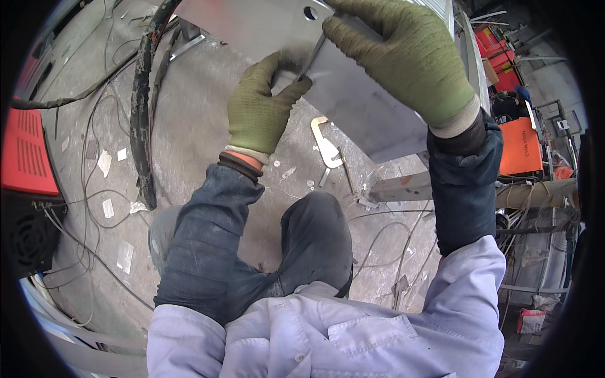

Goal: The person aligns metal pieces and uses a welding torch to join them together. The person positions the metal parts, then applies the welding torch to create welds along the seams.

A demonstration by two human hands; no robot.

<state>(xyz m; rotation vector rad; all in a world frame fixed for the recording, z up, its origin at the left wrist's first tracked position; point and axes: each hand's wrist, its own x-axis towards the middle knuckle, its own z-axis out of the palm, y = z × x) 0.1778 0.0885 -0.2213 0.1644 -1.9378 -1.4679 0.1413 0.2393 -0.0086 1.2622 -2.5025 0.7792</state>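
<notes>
In a green work glove, my left hand (255, 113) pinches the lower end of a thin grey metal strip (313, 58) between thumb and fingers. The strip's upper end meets the thumb of my right hand (409, 66), also gloved in green, with its fingers bent over at the top edge of the picture. What those fingers close on is partly hidden. Both hands are at a large grey sheet-metal panel (372, 107); a round hole (310, 12) shows near its top. Blur covers the area by my left fingertips.
A clamp-like tool (326, 143) lies on the floor below the panel. Thick black cable (142, 120) hangs at left, near a red-and-black machine (28, 154). Thin wires and scraps litter the floor. A metal beam (403, 188) and an orange box (520, 146) stand at right.
</notes>
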